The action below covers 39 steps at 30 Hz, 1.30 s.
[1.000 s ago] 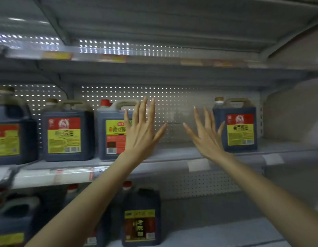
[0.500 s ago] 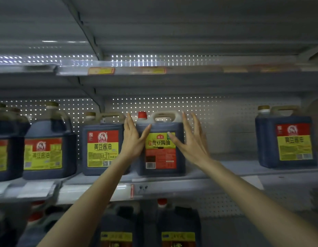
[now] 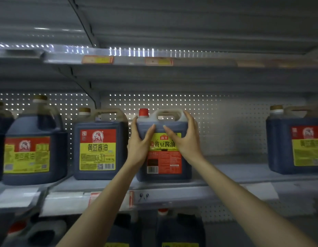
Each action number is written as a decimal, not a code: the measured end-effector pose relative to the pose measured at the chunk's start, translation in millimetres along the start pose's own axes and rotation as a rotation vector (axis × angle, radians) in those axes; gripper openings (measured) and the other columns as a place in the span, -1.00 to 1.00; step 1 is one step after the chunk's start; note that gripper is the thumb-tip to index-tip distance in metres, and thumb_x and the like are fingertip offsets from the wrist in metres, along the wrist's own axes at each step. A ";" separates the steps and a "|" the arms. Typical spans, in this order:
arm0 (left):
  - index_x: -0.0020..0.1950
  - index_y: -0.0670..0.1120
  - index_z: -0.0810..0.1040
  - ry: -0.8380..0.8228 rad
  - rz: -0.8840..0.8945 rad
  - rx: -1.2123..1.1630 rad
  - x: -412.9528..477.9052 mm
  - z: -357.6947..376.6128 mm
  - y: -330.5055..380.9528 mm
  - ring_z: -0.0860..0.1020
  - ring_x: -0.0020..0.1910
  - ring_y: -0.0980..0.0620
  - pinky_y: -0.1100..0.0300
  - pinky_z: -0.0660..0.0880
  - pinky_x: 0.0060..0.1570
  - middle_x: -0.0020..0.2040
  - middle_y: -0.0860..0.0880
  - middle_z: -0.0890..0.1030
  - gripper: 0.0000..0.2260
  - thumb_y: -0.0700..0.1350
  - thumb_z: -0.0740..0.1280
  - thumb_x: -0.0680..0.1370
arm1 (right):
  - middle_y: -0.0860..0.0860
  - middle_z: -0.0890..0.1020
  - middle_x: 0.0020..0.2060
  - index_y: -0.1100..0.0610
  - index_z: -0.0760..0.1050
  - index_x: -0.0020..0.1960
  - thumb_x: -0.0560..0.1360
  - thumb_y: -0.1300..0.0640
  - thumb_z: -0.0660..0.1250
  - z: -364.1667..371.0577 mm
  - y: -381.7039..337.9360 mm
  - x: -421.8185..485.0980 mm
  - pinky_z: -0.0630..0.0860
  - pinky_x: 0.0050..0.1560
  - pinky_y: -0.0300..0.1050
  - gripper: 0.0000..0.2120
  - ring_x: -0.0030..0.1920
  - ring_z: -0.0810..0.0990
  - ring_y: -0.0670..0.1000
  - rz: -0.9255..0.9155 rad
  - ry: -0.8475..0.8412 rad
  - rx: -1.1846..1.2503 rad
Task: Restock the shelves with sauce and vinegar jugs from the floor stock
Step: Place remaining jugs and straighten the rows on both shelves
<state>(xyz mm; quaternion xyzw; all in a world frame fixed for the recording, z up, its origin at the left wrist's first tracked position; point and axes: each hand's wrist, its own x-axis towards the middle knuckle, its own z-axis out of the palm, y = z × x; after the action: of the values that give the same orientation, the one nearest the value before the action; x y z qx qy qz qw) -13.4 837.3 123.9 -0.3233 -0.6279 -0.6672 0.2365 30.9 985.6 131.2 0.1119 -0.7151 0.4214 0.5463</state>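
Head view, shelf bay. Both hands are clasping the red-capped jug (image 3: 163,163), which is standing upright on the middle shelf (image 3: 226,177), close to its front edge. The left hand (image 3: 139,145) is gripping the jug's left side: its fingers are wrapping round the corner toward the back and its thumb is lying across the front, just above the yellow band of the label. The right hand (image 3: 186,139) is gripping the right side the same way, with its fingers reaching up beside the moulded handle (image 3: 169,114) and its thumb pressing on the front near the label's top edge. The two thumbs are pointing toward each other, close but apart. The red cap (image 3: 143,112) is showing above the left fingertips. A gold-capped jug (image 3: 97,148) is sitting just beside the held one on the left, and the left hand is occupying the gap between them. A rounder jug (image 3: 30,154) is standing further left. Another square jug (image 3: 297,145) is standing well apart on the right, with bare shelf between. Perforated back panel (image 3: 217,122) is running behind the row. Price tags (image 3: 97,59) are hanging on the edge of the upper shelf. More dark jugs (image 3: 179,229) are sitting on the level below, blurred.
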 end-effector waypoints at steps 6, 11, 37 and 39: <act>0.39 0.39 0.10 -0.025 0.000 0.071 -1.2 -1.9 0.6 0.54 0.20 -0.08 -0.18 0.47 0.20 0.29 0.02 0.48 -0.23 0.42 0.38 0.28 | -0.05 0.30 0.36 0.01 0.17 0.47 0.39 -0.03 0.49 -4.1 -0.5 0.0 0.32 0.10 -0.50 -0.22 0.28 0.31 -0.18 0.013 -0.031 0.064; 0.50 0.16 0.03 -0.097 0.069 0.016 -8.9 15.1 10.1 0.53 0.20 0.00 -0.07 0.51 0.18 0.34 -0.03 0.43 -0.18 0.12 0.48 0.40 | 0.02 0.29 0.43 0.01 0.15 0.50 0.40 -0.05 0.47 -23.6 8.2 4.4 0.44 0.27 -0.11 -0.21 0.37 0.35 -0.02 0.056 -0.068 0.089; 0.53 0.23 -0.15 -0.445 0.076 0.088 -1.8 177.4 16.8 0.36 0.39 -0.15 -0.14 0.30 0.37 0.50 -0.10 0.26 -0.44 0.12 0.11 0.63 | 0.07 0.28 0.44 0.08 0.23 0.47 0.51 -0.32 -0.21 -195.9 74.6 28.7 -0.11 0.48 0.25 -0.27 0.52 0.03 0.11 -0.229 -0.182 -1.018; 0.53 0.19 -0.16 -0.452 0.086 0.099 -4.6 186.4 18.6 0.37 0.39 -0.14 -0.13 0.31 0.37 0.50 -0.10 0.27 -0.44 0.06 0.11 0.64 | 0.10 0.33 0.41 0.11 0.28 0.45 0.52 -0.33 -0.19 -202.6 80.0 29.9 -0.12 0.47 0.22 -0.27 0.50 0.09 0.13 -0.247 -0.148 -1.023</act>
<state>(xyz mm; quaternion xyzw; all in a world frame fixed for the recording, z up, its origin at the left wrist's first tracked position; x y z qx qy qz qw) 28.2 1019.7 133.7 -0.4791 -0.6825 -0.5355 0.1338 109.2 1191.0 128.6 -0.0560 -0.8473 -0.0576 0.5249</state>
